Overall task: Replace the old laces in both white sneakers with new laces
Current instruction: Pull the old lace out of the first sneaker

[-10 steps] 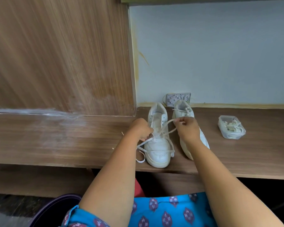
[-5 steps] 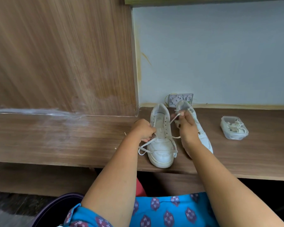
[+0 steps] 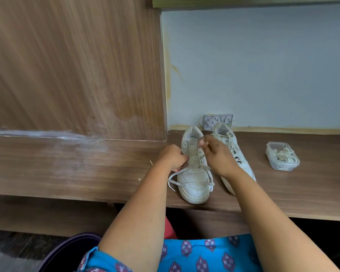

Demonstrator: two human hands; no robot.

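On the wooden shelf [image 3: 86, 169], the right hand [image 3: 218, 154] has been carried back from over the right sneaker [image 3: 238, 154] to the collar of the left sneaker [image 3: 193, 173], with the lace [image 3: 201, 167] pinched between its fingertips near the tongue. More of the old lace appears to have been drawn free; unlacing is judged partly done. The left hand [image 3: 173, 157] is curled around the lace at the shoe's left side. New laces seemingly lie in the plastic container [image 3: 282, 156], well apart.

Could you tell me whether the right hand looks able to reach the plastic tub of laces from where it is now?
Probably yes: the desk between right hand and tub is bare, though it pinches a lace.
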